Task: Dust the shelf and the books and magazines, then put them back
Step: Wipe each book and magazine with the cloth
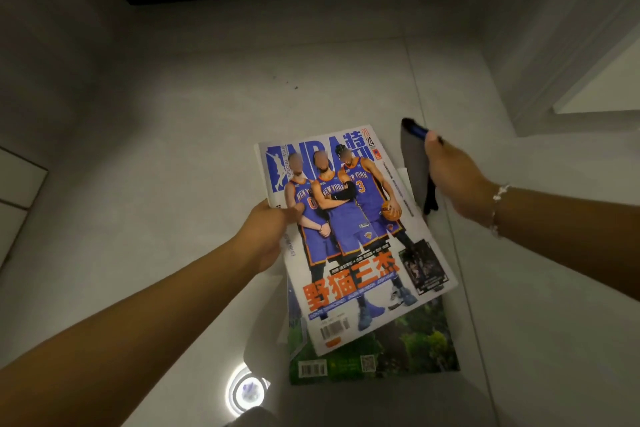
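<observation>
The left hand point(268, 236) is gripping the basketball magazine point(349, 236) by its left edge; right of the magazine, the right hand point(450, 177) is clutching a dark duster point(415, 163).

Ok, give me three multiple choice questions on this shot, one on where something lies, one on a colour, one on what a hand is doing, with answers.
1. Where does the green magazine lie?
A. under the NBA magazine
B. on top of it
C. in the right hand

2. What colour are the jerseys on the NBA cover?
A. red
B. blue
C. yellow

3. What is the left hand doing?
A. hanging idle
B. pressing the floor
C. holding the NBA magazine's edge

Answers: A, the NBA cover overlaps it; B, blue with orange trim; C, thumb on the cover. The right hand holds a grey cloth.
</observation>
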